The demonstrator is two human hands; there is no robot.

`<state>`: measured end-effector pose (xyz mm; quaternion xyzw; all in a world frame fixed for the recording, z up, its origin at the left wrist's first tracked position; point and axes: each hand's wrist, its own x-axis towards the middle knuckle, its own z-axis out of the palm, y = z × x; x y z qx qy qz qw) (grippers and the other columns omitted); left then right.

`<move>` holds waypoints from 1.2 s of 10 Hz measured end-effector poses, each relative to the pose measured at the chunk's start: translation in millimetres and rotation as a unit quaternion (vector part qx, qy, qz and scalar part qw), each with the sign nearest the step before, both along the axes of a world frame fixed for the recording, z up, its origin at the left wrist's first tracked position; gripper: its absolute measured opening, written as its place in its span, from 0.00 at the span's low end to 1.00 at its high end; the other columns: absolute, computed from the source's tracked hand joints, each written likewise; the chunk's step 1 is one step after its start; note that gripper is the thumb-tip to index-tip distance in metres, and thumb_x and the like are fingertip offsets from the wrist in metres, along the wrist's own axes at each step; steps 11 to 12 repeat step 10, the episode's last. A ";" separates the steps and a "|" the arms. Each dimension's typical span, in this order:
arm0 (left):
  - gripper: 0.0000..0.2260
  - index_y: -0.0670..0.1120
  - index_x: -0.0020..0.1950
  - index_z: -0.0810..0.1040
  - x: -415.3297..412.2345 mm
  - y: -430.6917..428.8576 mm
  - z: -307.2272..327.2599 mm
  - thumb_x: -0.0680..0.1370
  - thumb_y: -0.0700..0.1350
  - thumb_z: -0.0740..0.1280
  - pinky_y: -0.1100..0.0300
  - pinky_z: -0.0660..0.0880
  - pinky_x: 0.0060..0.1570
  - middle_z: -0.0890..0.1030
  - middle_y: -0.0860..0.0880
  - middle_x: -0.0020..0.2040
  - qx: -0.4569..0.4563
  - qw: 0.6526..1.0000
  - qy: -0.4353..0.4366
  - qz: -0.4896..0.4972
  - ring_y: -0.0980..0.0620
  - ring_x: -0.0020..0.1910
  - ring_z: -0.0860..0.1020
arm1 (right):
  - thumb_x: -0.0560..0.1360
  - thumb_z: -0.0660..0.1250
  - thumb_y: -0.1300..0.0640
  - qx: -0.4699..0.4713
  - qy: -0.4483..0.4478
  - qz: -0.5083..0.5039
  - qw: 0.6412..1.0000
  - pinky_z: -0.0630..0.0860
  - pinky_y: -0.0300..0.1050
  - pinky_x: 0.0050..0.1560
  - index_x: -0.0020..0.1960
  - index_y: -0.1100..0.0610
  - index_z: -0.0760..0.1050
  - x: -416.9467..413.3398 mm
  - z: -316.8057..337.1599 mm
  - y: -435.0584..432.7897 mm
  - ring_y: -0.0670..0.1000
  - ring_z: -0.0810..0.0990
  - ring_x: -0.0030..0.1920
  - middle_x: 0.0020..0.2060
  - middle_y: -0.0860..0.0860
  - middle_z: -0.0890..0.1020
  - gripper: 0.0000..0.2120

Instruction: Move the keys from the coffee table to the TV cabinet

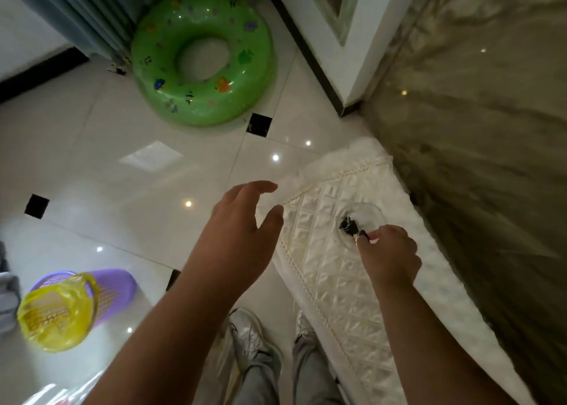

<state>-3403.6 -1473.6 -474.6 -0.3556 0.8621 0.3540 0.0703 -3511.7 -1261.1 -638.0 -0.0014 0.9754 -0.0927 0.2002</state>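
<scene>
A dark bunch of keys [349, 225] lies in a clear glass dish [372, 216] on a cabinet top covered by a white quilted cloth [322, 269]. My right hand [389, 256] is at the dish's near rim, its fingertips pinched on the keys. My left hand [242, 229] hovers open over the floor, just left of the cloth's edge, with fingers spread and nothing in it.
A green inflatable swim ring [202, 58] lies on the glossy tiled floor ahead. A purple basket with a yellow bag [61, 309] lies at the lower left. A marble wall [491, 128] runs along the right. My feet [251, 337] stand beside the cabinet.
</scene>
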 end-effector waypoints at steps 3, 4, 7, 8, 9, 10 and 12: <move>0.18 0.60 0.69 0.68 -41.9 35.8 -57.5 0.79 0.57 0.60 0.46 0.73 0.58 0.70 0.57 0.69 0.001 0.995 -0.034 -0.091 0.51 0.54 0.77 | 0.70 0.71 0.45 -0.028 0.032 -0.015 0.999 0.68 0.47 0.41 0.43 0.48 0.79 -6.3 -33.6 21.0 0.54 0.75 0.55 0.53 0.47 0.80 0.08; 0.18 0.60 0.69 0.68 -50.6 46.5 -76.4 0.79 0.56 0.60 0.45 0.72 0.60 0.70 0.58 0.69 0.011 0.993 -0.039 -0.108 0.51 0.57 0.76 | 0.71 0.71 0.44 -0.038 0.020 -0.035 0.998 0.73 0.50 0.48 0.44 0.49 0.81 -7.8 -50.3 26.5 0.53 0.70 0.63 0.60 0.47 0.78 0.09; 0.18 0.59 0.69 0.69 -58.1 70.8 -120.4 0.79 0.56 0.61 0.45 0.71 0.61 0.70 0.57 0.69 0.026 0.989 -0.048 -0.138 0.49 0.58 0.76 | 0.71 0.69 0.47 -0.049 0.006 -0.071 0.996 0.66 0.61 0.64 0.44 0.45 0.83 -4.6 -83.4 37.4 0.54 0.52 0.75 0.72 0.45 0.68 0.06; 0.18 0.59 0.69 0.69 -60.2 74.9 -127.5 0.79 0.56 0.61 0.45 0.71 0.60 0.70 0.58 0.68 0.030 0.989 -0.047 -0.138 0.49 0.57 0.76 | 0.72 0.68 0.48 -0.069 0.002 -0.079 0.995 0.64 0.61 0.65 0.45 0.44 0.83 -2.5 -87.6 38.4 0.53 0.52 0.75 0.72 0.44 0.68 0.06; 0.18 0.58 0.69 0.69 -61.2 79.6 -127.6 0.79 0.56 0.61 0.45 0.70 0.61 0.71 0.58 0.69 0.027 0.988 -0.043 -0.146 0.49 0.58 0.76 | 0.72 0.68 0.47 -0.077 0.000 -0.095 0.993 0.65 0.60 0.65 0.44 0.43 0.82 0.4 -84.2 39.4 0.53 0.54 0.75 0.71 0.42 0.69 0.04; 0.18 0.57 0.69 0.70 -64.1 80.6 -125.8 0.79 0.56 0.61 0.45 0.70 0.62 0.71 0.57 0.69 0.017 0.990 -0.036 -0.135 0.48 0.57 0.76 | 0.73 0.67 0.46 -0.096 0.023 -0.096 0.990 0.66 0.59 0.65 0.51 0.44 0.81 0.9 -78.6 40.8 0.51 0.60 0.73 0.70 0.43 0.70 0.09; 0.18 0.57 0.69 0.70 -64.1 80.6 -125.8 0.79 0.56 0.61 0.45 0.70 0.62 0.71 0.57 0.69 0.017 0.990 -0.036 -0.135 0.48 0.57 0.76 | 0.73 0.67 0.46 -0.096 0.023 -0.096 0.990 0.66 0.59 0.65 0.51 0.44 0.81 0.9 -78.6 40.8 0.51 0.60 0.73 0.70 0.43 0.70 0.09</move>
